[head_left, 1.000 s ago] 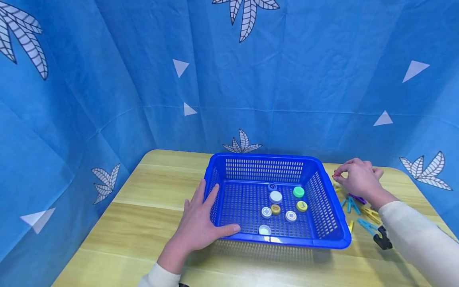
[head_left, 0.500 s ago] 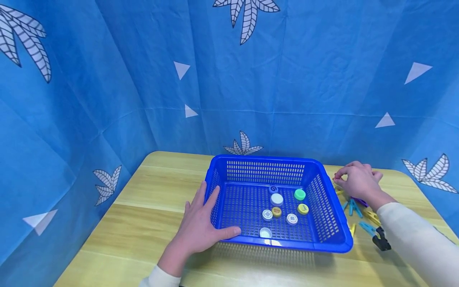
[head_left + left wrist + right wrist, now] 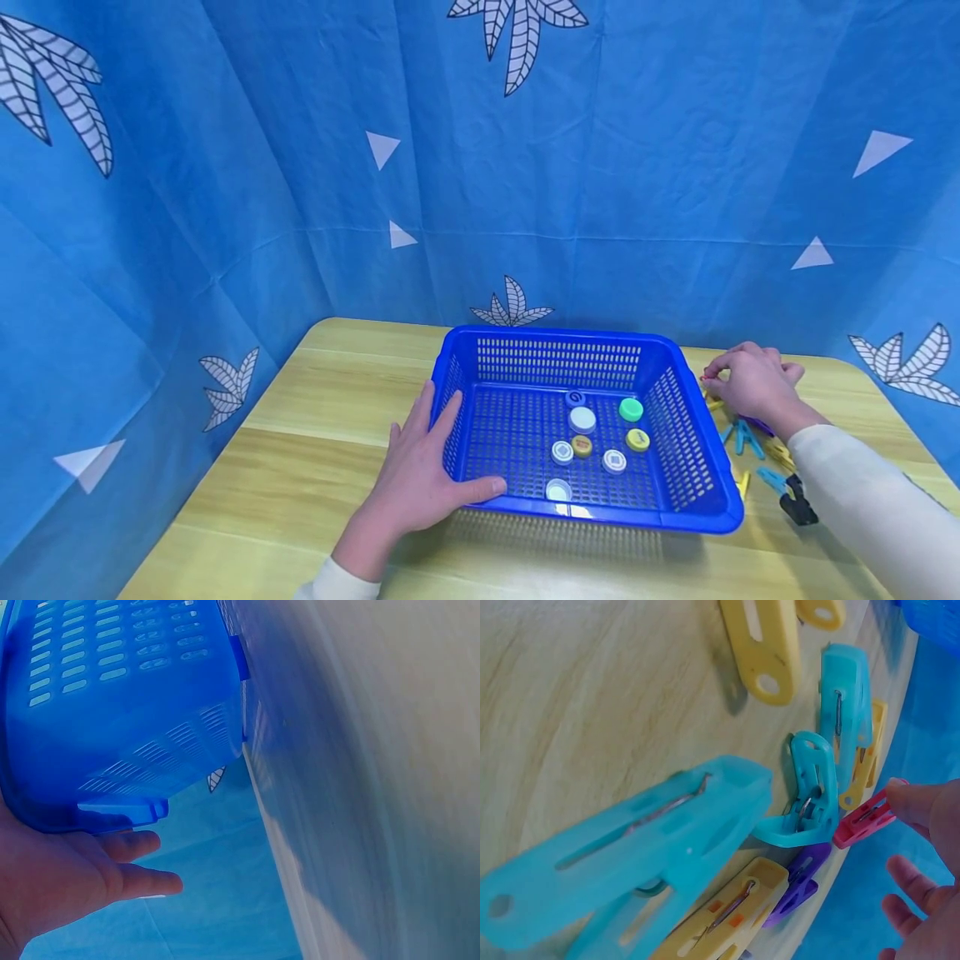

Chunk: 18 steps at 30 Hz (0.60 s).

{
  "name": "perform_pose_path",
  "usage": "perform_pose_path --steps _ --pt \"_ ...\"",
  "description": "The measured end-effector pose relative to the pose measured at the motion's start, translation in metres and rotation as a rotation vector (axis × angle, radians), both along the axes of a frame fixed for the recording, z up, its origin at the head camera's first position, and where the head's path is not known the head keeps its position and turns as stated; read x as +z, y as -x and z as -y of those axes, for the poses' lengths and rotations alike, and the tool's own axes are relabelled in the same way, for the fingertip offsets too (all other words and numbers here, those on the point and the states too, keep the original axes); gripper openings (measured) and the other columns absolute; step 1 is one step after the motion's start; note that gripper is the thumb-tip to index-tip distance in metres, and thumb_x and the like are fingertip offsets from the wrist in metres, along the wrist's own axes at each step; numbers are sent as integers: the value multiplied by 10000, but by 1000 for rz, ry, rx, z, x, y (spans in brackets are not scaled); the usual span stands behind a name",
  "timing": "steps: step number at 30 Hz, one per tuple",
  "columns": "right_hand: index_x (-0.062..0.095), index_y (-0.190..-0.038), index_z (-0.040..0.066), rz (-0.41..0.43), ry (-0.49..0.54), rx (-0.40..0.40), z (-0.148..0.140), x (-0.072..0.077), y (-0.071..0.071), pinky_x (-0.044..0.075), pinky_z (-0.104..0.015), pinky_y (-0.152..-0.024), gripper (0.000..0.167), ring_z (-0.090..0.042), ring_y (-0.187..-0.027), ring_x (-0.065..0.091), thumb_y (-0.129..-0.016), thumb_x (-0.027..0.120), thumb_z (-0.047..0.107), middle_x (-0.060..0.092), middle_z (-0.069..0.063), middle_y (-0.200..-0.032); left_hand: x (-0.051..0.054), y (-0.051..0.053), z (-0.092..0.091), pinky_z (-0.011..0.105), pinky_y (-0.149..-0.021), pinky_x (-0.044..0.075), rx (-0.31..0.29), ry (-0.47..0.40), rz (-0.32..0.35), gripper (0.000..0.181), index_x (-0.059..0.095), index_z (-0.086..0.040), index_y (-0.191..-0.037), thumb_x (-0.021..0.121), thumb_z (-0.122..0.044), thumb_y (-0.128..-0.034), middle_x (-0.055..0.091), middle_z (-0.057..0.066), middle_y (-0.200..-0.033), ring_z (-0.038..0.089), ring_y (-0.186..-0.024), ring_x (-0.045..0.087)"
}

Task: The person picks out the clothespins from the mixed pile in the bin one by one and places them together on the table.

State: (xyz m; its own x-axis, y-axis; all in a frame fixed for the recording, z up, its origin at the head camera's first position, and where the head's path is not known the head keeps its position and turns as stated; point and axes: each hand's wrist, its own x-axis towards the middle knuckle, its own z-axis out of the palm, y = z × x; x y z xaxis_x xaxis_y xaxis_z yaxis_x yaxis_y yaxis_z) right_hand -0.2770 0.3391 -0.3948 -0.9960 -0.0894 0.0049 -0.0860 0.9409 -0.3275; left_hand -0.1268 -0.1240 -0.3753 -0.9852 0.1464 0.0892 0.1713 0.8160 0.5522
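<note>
My left hand (image 3: pixel 420 471) rests at the near left corner of a blue plastic basket (image 3: pixel 558 333), fingers straight and spread, thumb lying over the front rim. In the left wrist view, fingers (image 3: pixel 146 881) extend beneath the basket's rim. At the far right of the table, my right hand (image 3: pixel 753 383) pinches a red clothespin (image 3: pixel 866 817) between thumb and fingertips. Below that hand lie turquoise clothespins (image 3: pixel 845 697), yellow clothespins (image 3: pixel 727 915) and a purple clothespin (image 3: pixel 799 881). Several bottle caps, among them a green cap (image 3: pixel 631 409) and a white cap (image 3: pixel 582 419), lie inside the basket.
The wooden table (image 3: pixel 315 400) has a rounded back edge against a blue curtain (image 3: pixel 480 167) with leaf and triangle prints. A black object (image 3: pixel 797 502) lies by a turquoise clothespin near my right sleeve (image 3: pixel 862 483).
The head view has shifted slightly, so everything sits a little lower and further right in it. The left hand stays at the basket corner; the right hand keeps pinching the red clothespin.
</note>
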Motion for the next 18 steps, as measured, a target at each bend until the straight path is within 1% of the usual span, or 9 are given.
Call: perform_pose_path --steps 5,12,18 --pt "766 -909 114 -2 0 -5 -1 -2 0 145 -727 -792 124 -558 -1110 293 -919 731 232 483 -277 -1184 0 0 -1 664 -1122 55 0 6 -1 1279 247 -174 -1603 599 -919 -625 3 107 -1666 372 -1493 78" --pt "760 -880 123 9 -8 -3 0 -11 5 151 -756 -800 127 -557 -1111 303 -921 728 239 500 -276 -1166 0 -1 -1 670 -1117 68 9 18 2 1275 258 -178 -1601 605 -917 -622 8 106 -1665 398 -1486 103" --pt "761 -878 120 13 1 -21 1 -11 9 151 -755 -796 136 -547 -1095 308 -920 729 246 509 -257 -1145 1 0 -1 666 -1120 59 8 3 4 1267 260 -176 -1600 624 -901 -627 3 101 -1666 372 -1494 77"
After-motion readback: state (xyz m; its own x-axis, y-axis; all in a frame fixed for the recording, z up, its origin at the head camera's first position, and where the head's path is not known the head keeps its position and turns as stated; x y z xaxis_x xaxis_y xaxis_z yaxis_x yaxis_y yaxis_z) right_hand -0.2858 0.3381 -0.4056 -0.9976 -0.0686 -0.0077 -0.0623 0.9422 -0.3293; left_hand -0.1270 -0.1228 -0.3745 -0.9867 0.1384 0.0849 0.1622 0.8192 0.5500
